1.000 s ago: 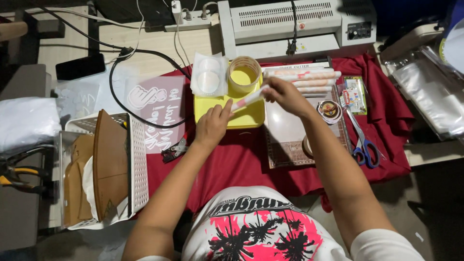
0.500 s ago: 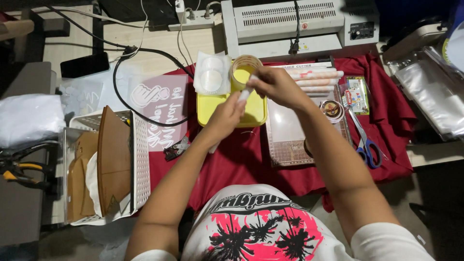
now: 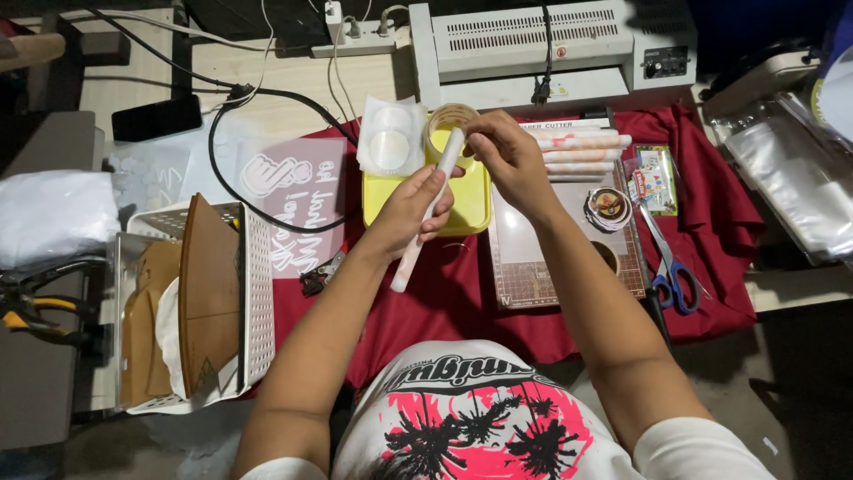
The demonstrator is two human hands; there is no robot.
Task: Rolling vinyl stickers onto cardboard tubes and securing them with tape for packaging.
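A rolled white paper tube (image 3: 426,211) is held slantwise above the yellow tray (image 3: 471,201), which is taken as the reference point. The left hand (image 3: 410,212) is closed around the middle of the tube, at the tray's near-left corner. The right hand (image 3: 508,156) is pinched on the tube's upper end, over the tray's far edge. 1 clear cup (image 3: 450,121) is seen at the tray's far end, touching the tube's tip or just behind it. A white pad packet (image 3: 389,146) lies at the tray's far-left corner. Blue-handled scissors (image 3: 673,274) rest well right of the tray, on the red cloth (image 3: 462,302).
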